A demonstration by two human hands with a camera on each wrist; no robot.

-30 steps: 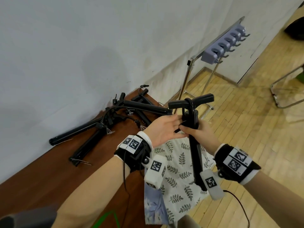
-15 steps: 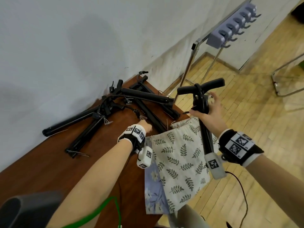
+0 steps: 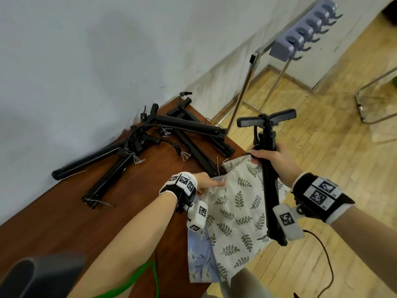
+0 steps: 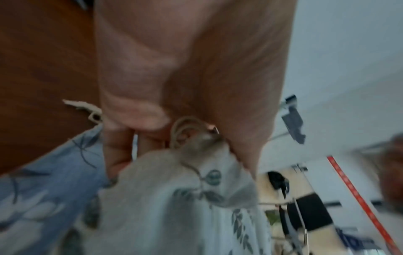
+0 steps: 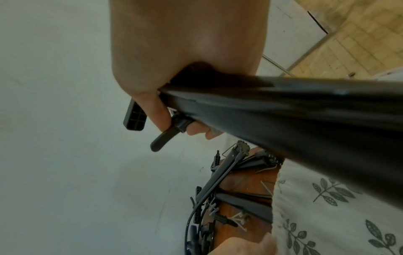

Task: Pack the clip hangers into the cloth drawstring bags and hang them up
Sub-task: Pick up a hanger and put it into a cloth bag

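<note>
My right hand (image 3: pixel 261 154) grips a folded black clip hanger (image 3: pixel 269 181) near its top and holds it upright over the table's right corner; in the right wrist view the fingers (image 5: pixel 157 113) wrap its bar (image 5: pixel 294 112). A white leaf-print drawstring bag (image 3: pixel 236 214) lies on the table beneath the hanger. My left hand (image 3: pixel 211 182) pinches the bag's upper left rim; the left wrist view shows the fingers (image 4: pixel 135 113) holding the gathered cloth (image 4: pixel 174 198) and the drawstring loop (image 4: pixel 185 127). A blue floral bag (image 3: pixel 198 254) lies under the leaf-print one.
Several more black clip hangers (image 3: pixel 150 145) lie heaped on the brown table (image 3: pixel 64 222) by the white wall. A metal rack with purple hooks (image 3: pixel 300 33) stands on the wooden floor behind. Chair legs (image 3: pixel 373 104) show at far right.
My left hand has let go of the hanger, dropped to the table and taken the leaf-print bag's rim. My right hand has kept the hanger and moved it slightly right.
</note>
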